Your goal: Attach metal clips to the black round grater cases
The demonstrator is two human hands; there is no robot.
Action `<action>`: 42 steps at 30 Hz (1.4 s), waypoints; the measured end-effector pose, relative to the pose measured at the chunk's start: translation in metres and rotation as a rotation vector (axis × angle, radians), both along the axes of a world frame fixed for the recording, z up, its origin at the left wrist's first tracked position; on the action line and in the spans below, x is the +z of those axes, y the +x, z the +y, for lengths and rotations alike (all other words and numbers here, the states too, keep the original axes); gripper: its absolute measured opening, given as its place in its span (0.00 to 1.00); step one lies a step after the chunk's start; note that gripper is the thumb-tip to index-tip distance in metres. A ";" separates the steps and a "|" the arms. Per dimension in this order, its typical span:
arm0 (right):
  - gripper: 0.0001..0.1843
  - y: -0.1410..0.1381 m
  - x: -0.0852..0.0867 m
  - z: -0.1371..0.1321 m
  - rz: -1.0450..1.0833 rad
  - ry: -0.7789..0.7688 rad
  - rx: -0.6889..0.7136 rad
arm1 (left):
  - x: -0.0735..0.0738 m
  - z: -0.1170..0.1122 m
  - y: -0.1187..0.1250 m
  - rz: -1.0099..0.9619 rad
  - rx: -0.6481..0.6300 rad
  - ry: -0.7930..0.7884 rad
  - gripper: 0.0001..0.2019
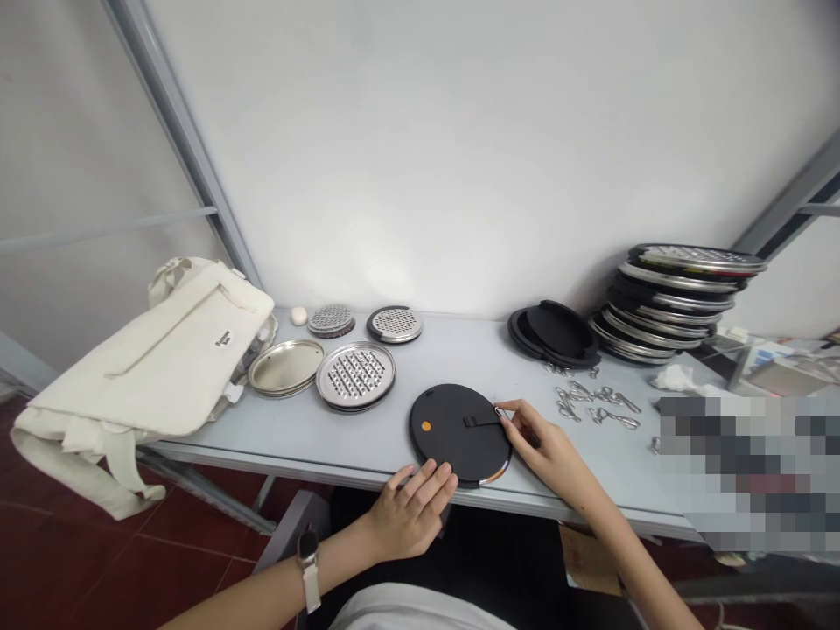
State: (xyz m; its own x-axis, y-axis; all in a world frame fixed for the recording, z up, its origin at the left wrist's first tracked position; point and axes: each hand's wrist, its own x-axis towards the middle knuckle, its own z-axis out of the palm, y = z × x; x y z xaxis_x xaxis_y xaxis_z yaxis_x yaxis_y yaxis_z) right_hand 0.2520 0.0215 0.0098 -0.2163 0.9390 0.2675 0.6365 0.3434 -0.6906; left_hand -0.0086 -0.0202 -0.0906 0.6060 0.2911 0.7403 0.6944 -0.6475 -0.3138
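A black round disc (452,437) with an orange dot and a short black strap (482,420) lies near the table's front edge. My left hand (416,507) rests on its near rim, fingers stretched out and lying flat. At the disc's right side, the thumb and index finger of my right hand (542,446) pinch a small metal clip (500,412) at the strap's end. Several similar wire clips (594,401) are scattered to the right. Left of the disc is a round metal grater plate (358,376), beside plain metal discs (287,366).
Smaller grater discs (395,325) and a white round object (298,316) stand near the wall. Black round covers (557,337) and a tall stack of grater discs (662,306) are at back right. A cream bag (150,350) overhangs the table's left end.
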 end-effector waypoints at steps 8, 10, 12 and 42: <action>0.16 0.000 0.001 0.000 0.010 0.005 -0.002 | 0.000 0.000 0.000 0.016 0.014 0.012 0.27; 0.16 0.000 0.000 0.000 0.011 0.009 0.001 | 0.000 0.000 0.000 0.002 0.008 0.002 0.27; 0.16 0.000 0.000 0.000 0.011 0.010 0.002 | 0.001 -0.001 0.001 0.001 0.004 0.000 0.27; 0.17 -0.001 0.000 0.001 -0.007 -0.039 0.008 | 0.005 -0.001 0.002 -0.031 -0.021 -0.007 0.26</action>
State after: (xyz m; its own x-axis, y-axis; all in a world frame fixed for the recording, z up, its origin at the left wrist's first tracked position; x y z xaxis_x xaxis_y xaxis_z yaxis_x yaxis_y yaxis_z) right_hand 0.2514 0.0221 0.0101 -0.2251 0.9470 0.2293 0.6388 0.3211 -0.6992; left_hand -0.0069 -0.0208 -0.0855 0.5888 0.2840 0.7568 0.6899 -0.6645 -0.2873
